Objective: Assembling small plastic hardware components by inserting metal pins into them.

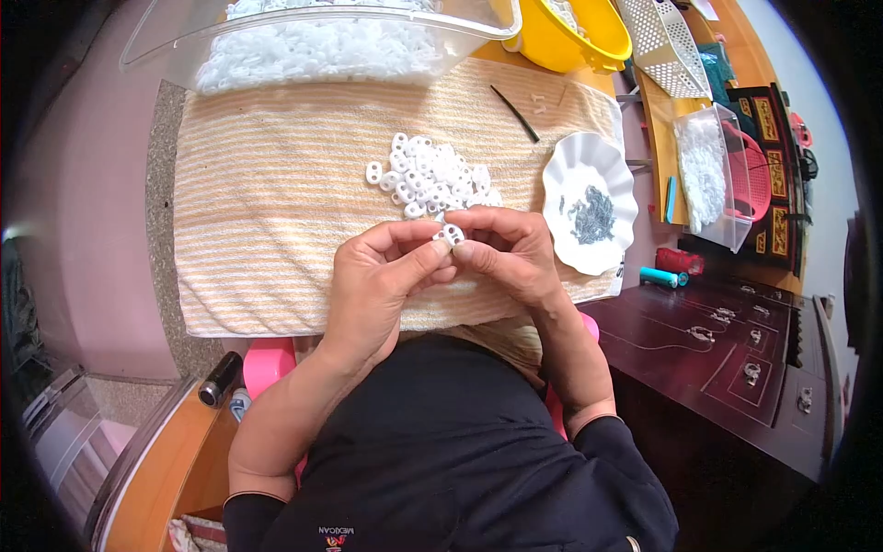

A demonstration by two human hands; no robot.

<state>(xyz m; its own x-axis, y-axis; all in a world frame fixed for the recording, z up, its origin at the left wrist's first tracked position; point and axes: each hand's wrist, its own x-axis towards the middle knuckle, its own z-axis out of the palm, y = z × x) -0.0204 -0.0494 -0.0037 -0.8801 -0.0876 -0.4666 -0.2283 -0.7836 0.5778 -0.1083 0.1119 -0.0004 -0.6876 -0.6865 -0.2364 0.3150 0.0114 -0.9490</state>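
My left hand (379, 281) and my right hand (511, 250) meet over the striped cream towel (267, 212). Between their fingertips both pinch one small white plastic piece (452, 235) with two holes. Just beyond the fingers lies a heap of several more such white pieces (432, 177) on the towel. A white scalloped dish (590, 204) with small dark grey metal bits sits to the right of my right hand. A thin dark stick (515, 114) lies on the towel farther back.
A clear plastic bin (313, 41) full of white pieces stands at the back, with a yellow bowl (570, 32) and a white perforated basket (664, 46) to its right. A clear box (713, 175) and a dark wooden cabinet (727, 350) are on the right.
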